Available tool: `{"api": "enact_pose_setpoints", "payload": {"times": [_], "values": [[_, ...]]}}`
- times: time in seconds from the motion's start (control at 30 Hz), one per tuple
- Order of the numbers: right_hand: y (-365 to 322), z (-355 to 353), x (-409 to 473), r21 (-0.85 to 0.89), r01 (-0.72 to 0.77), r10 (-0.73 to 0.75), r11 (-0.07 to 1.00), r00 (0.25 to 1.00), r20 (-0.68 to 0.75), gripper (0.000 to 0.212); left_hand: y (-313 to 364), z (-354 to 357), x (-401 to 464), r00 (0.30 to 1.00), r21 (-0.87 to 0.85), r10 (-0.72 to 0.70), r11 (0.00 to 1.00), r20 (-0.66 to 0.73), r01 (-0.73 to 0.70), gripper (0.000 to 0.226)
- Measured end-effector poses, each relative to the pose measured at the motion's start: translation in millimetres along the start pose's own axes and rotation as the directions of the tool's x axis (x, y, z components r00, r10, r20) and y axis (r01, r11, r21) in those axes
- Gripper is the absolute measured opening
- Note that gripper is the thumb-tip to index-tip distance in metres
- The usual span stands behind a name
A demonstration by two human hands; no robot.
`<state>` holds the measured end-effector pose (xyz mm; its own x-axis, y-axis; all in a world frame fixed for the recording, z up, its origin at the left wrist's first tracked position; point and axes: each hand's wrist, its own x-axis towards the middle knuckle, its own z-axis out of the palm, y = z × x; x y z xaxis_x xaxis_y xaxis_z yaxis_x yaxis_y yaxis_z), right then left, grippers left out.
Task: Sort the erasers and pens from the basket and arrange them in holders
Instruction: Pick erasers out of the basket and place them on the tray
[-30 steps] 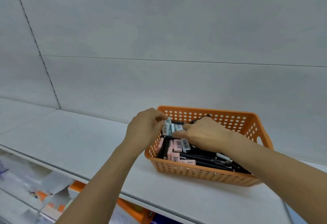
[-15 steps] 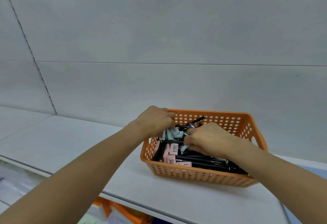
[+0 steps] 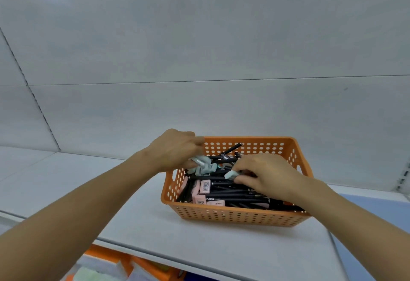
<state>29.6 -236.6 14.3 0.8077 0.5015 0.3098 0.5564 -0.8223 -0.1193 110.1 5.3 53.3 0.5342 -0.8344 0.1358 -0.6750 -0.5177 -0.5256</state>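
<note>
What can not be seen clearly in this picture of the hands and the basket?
- Head view: the left hand covers part of the pale green erasers; their count is unclear.
- The right hand hides the pens under it, and most of the eraser it pinches.
- Eraser label print: too small.
- Orange items below the shelf: blurred, cut by the bottom edge.
- No holders in view.

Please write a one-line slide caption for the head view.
Both hands pick pale green erasers from an orange basket of black pens and pink erasers.

1 orange basket point(image 3: 233, 215), 2 hands, about 4 pink erasers point(image 3: 205, 186), several mint erasers point(image 3: 207, 167), many black pens point(image 3: 237, 192).
</note>
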Motion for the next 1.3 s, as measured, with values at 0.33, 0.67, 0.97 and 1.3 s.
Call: {"api": "enact_pose_setpoints", "payload": {"times": [0.33,0.67,0.97,1.3], "values": [[12,-33,-86,0.624,-0.233,0.405,0.746,0.902,-0.148,0.009,122,-54,33,0.875,-0.876,-0.484,0.429,-0.017,0.220,0.022],[85,-65,-255,0.727,-0.528,0.813,0.440,0.578,-0.073,0.020,286,-79,123,0.950,-0.968,-0.310,0.228,0.031,0.105,0.033],[136,-56,-340,0.374,-0.868,0.907,0.327,0.399,0.132,0.030,396,-69,201,0.992,-0.901,-0.015,0.416,0.127,0.121,0.023],[120,-49,-361,0.206,-0.844,0.862,0.496,0.506,-0.001,0.020,395,-42,174,0.974,-0.952,-0.168,0.241,0.150,0.188,0.086]]}}
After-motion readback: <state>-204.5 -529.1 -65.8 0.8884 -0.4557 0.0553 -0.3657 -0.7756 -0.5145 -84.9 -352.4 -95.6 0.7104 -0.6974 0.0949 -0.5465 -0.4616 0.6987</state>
